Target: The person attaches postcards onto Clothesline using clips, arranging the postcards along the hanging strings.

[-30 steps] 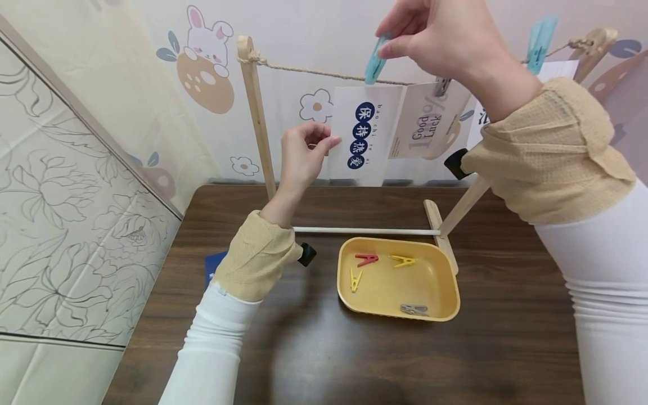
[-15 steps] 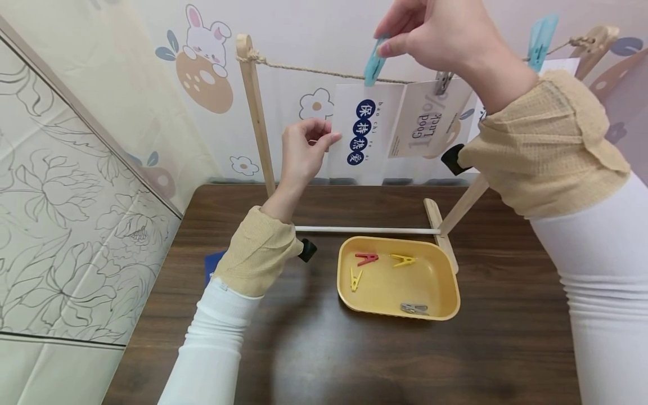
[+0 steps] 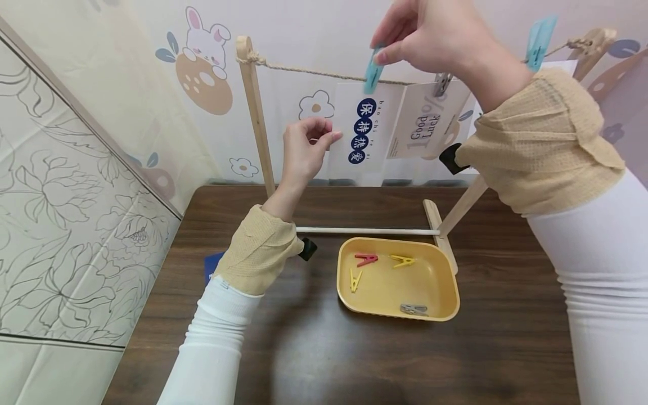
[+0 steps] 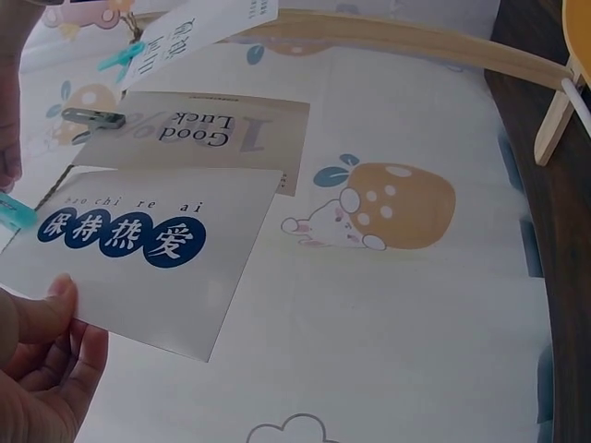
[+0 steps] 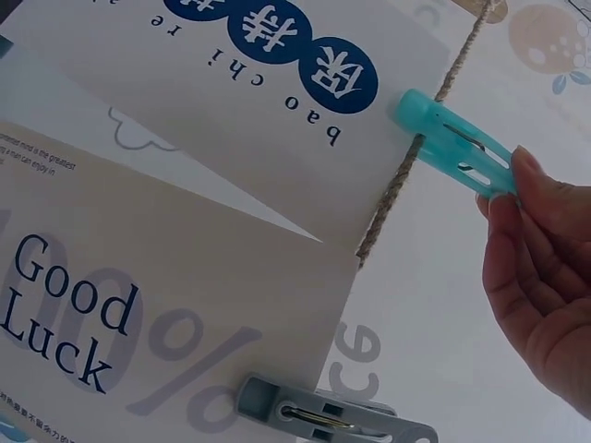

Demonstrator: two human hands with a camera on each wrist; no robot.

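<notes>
A white card (image 3: 372,163) with blue circled characters hangs against the rope (image 3: 314,72). My left hand (image 3: 304,149) pinches its left edge between thumb and fingers. Up at the rope, my right hand (image 3: 445,36) pinches the tail of a teal clothespin (image 3: 373,77). In the right wrist view the teal clothespin's jaws straddle the rope at the card's top edge. Beside this card hangs a beige "Good Luck" card (image 3: 417,132), held by a grey clothespin (image 5: 323,411).
A yellow tray (image 3: 397,315) on the dark table holds a red clothespin (image 3: 367,259), yellow ones (image 3: 403,261) and grey ones (image 3: 414,309). Wooden posts (image 3: 258,118) carry the rope. Another teal clothespin (image 3: 540,42) is at right. A blue card (image 3: 212,264) lies by the left sleeve.
My right hand has brought the teal clothespin slightly down, further over the card's top edge. The card has risen a little, while my left hand keeps its pinch on the edge.
</notes>
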